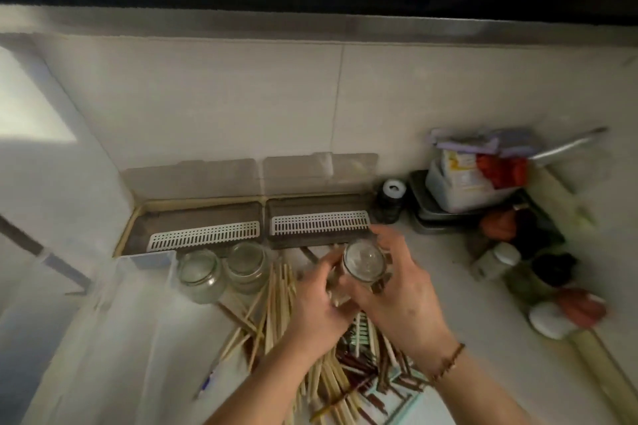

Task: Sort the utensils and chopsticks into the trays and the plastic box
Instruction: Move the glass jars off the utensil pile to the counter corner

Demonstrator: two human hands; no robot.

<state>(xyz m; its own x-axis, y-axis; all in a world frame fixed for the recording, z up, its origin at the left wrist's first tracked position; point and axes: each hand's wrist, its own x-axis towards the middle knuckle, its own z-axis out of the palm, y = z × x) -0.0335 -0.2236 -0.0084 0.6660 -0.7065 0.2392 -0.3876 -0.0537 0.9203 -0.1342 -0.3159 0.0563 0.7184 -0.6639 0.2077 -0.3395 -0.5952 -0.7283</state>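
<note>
The pale stone bench [431, 272] runs along a wall of large light tiles [241, 97], and it carries everything here. At its left edge stands a big clear plastic box [114, 317], open at the top, with a blue-tipped pen-like object [206, 381] lying just beside its near right side. Against the wall sit two dark rectangular trays side by side, their clear lids raised and leaning on the tiles; the left tray [193, 222] and the right tray [319, 217] each hold a white slotted insert. At the right end of the bench is a blurred stack of metal trays and a plastic container with packets [462, 190], with a few small jars and bottles nearer the camera.

A loose heap of pale bamboo chopsticks [272, 304] lies on the bench in front of the trays, spreading toward the camera, where it mixes with darker brown chopsticks and utensils [359, 369] under the forearms. Two empty clear glass jars [221, 274] stand upright and touching, between the plastic box and the heap.

A third small clear glass jar [364, 260] is held above the heap, its mouth toward the camera. The right hand [400, 290], with a beaded bracelet on its wrist, wraps round the jar from the right. The left hand [319, 307] has its fingers curled against the jar's left side, gripping it too.
</note>
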